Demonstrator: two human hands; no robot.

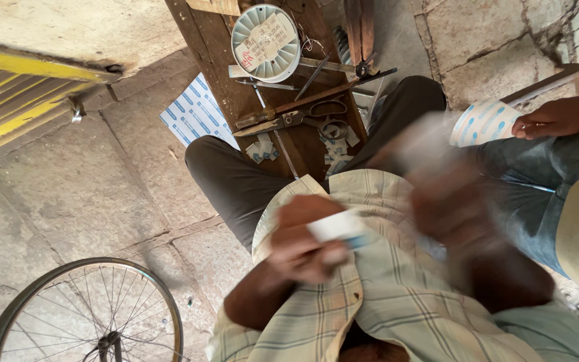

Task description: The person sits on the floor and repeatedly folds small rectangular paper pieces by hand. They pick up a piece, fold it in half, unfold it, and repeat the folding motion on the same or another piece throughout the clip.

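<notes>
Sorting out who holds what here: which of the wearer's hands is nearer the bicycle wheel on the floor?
Left. The left hand, holding a small white piece at the chest, is closer to the bicycle wheel. The blurred right hand is farther across.

The left hand (306, 238) is raised close to the chest, forearm bent up from the elbow, fingers curled and pinched together with the thumb on top. The right hand (454, 201) is lifted beside it, a little higher and farther out, but it is smeared by motion; its fingers seem loosely curled, though that cannot be told surely.
</notes>
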